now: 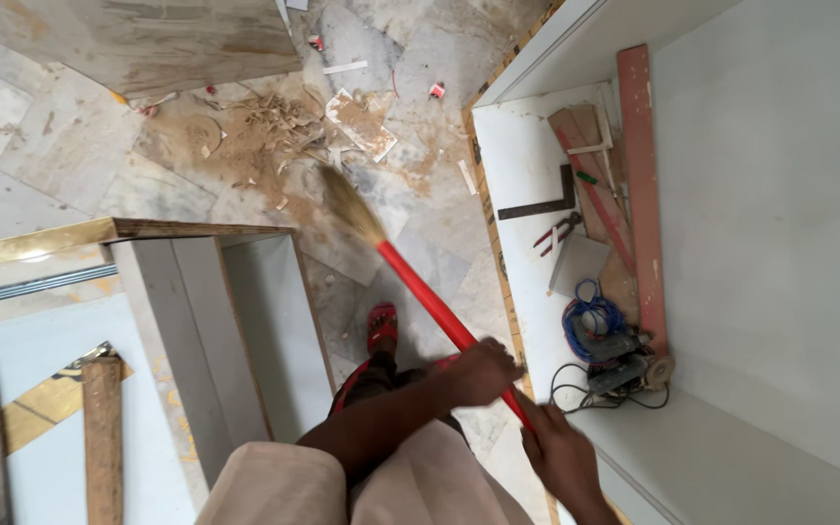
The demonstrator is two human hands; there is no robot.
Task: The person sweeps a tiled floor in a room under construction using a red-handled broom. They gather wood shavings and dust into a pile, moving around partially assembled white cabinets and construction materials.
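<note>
A broom with a red handle and straw bristles slants across the marble floor. My left hand grips the handle higher up and is shut around it. My right hand holds the handle's lower end near my body. The bristles rest at the edge of a pile of sawdust and wood shavings. My foot in a red sandal stands just left of the handle.
On the right, a white cabinet panel holds a steel square, pliers, blue cable, a power tool and a red wooden strip. At left stands a gold-edged white cabinet with a wooden-handled tool. A plywood board lies at top left.
</note>
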